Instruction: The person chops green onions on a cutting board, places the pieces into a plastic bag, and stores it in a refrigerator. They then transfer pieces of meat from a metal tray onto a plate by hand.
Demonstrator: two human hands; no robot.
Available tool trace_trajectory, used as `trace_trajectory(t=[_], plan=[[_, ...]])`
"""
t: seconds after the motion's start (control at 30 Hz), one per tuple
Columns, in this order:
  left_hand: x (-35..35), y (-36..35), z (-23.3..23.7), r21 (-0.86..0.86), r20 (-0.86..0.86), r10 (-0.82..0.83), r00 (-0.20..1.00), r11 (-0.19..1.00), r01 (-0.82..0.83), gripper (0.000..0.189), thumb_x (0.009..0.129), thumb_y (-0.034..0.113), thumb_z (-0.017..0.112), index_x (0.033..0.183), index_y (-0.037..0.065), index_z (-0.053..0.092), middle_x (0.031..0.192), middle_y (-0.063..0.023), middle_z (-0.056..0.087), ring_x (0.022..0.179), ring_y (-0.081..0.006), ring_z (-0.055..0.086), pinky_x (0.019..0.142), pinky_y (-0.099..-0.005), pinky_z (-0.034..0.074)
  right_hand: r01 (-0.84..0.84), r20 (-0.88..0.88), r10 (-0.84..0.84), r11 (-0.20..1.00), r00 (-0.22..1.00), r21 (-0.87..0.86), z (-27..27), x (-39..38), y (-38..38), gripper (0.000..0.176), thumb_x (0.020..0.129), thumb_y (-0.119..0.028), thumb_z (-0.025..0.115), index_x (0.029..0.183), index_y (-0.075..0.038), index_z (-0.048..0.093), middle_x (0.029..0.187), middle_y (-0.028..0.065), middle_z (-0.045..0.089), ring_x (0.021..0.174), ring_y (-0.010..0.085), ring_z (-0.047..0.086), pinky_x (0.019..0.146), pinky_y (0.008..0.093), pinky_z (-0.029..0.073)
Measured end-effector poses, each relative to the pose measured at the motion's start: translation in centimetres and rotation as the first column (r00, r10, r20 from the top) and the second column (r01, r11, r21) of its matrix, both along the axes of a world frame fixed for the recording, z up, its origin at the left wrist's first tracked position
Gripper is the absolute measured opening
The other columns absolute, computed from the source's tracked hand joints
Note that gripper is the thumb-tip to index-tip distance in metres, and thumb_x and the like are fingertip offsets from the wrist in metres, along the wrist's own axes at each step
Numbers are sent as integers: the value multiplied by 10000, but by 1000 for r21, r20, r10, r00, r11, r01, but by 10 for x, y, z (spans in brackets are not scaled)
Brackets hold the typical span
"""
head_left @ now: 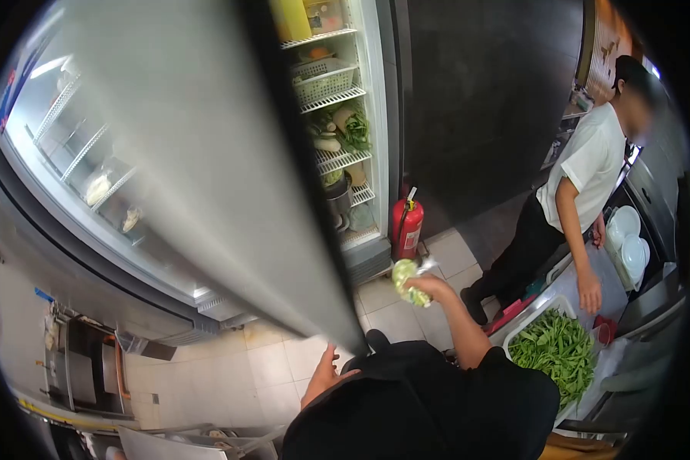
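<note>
My right hand (pixel 431 288) is closed around a pale green vegetable bundle (pixel 408 282) with some clear plastic at its top, held out over the floor in front of me. Near the lower edge of the grey fridge door (pixel 230 153), my left hand (pixel 328 379) has its fingers apart and nothing in it; whether it touches the door is unclear. Behind that swung-out door, the lit fridge shelves (pixel 343 159) hold leafy vegetables, a white basket (pixel 326 81) and containers.
A red fire extinguisher (pixel 409 228) stands beside the fridge. At the right, a person (pixel 590 153) in a white top stands by a counter with stacked white plates (pixel 632 249) and a tray of green leaves (pixel 553 354). A second lit fridge (pixel 77 146) is at the left.
</note>
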State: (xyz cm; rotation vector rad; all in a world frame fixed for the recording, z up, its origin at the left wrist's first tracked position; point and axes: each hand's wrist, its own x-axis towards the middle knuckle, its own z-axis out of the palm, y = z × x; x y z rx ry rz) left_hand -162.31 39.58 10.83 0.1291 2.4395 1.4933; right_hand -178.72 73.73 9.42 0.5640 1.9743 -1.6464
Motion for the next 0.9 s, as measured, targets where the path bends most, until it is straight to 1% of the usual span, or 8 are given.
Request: trace_trajectory(t=[0.07, 0.2, 0.33, 0.4, 0.43, 0.53, 0.7, 0.9], plan=[[12, -4, -15, 313, -27, 73, 997, 948, -61, 747, 758, 218, 834, 1352, -37, 459, 1333, -225, 532, 1152, -288, 565, 920, -386, 484, -56, -113, 69, 991, 991, 119, 7, -6, -24, 537, 675, -253, 769, 1116, 27, 643, 981, 133, 694, 853, 228, 669, 753, 348, 536], [40, -29, -20, 93, -61, 438, 897, 897, -432, 664, 719, 227, 868, 1216, -80, 552, 1212, -201, 613, 1073, -278, 594, 915, -379, 477, -108, -485, 215, 965, 848, 239, 24, -76, -41, 551, 679, -274, 801, 1120, 27, 662, 1028, 128, 700, 914, 208, 662, 802, 346, 521], [41, -58, -55, 124, -181, 891, 417, 441, -889, 546, 693, 222, 886, 1065, -87, 633, 1036, -170, 679, 945, -249, 606, 920, -378, 464, -112, -546, 383, 878, 745, 464, 73, -267, -93, 742, 670, -389, 834, 1225, 43, 598, 1183, 204, 651, 1043, 283, 644, 900, 374, 503], [39, -71, -41, -170, 28, 936, 352, 351, -921, 537, 725, 186, 864, 1107, -94, 610, 1081, -168, 659, 967, -244, 595, 936, -364, 456, 158, -656, 94, 936, 749, 315, 105, -326, -132, 847, 680, -500, 803, 1303, 1, 523, 1252, 243, 594, 1122, 346, 600, 947, 409, 470], [36, -73, -56, 179, -145, 937, 318, 341, -923, 493, 756, 138, 835, 1127, -86, 601, 1099, -154, 646, 973, -238, 589, 935, -356, 457, 205, -754, 103, 931, 649, 303, 109, -354, -142, 900, 660, -514, 805, 1352, -38, 483, 1269, 254, 571, 1154, 370, 570, 976, 417, 458], [23, -71, -37, 338, -64, 982, 178, 189, -922, 468, 786, 97, 806, 1166, -60, 584, 1119, -131, 626, 1002, -217, 578, 942, -352, 453, 54, -650, 438, 803, 621, 593, 74, -416, -175, 787, 732, -417, 764, 1388, -102, 467, 1286, 299, 532, 1219, 405, 505, 999, 445, 440], [25, -87, -59, 375, -17, 997, 81, 81, -923, 658, 787, 38, 787, 1342, -67, 450, 1283, -156, 534, 1156, -246, 519, 1051, -380, 381, 255, -793, 524, 758, 309, 600, 47, -452, -199, 663, 790, -286, 710, 1391, -144, 470, 822, 228, 673, 775, 427, 646, 706, 524, 515], [21, -62, -41, 334, 34, 999, -15, -26, -942, 794, 778, 71, 792, 1434, -42, 359, 1356, -156, 468, 1242, -265, 455, 1097, -392, 318, 238, -716, 596, 684, 363, 690, 22, -552, -224, 343, 850, -220, 623, 1174, -108, 611, 838, 229, 668, 783, 419, 650, 690, 514, 528]])
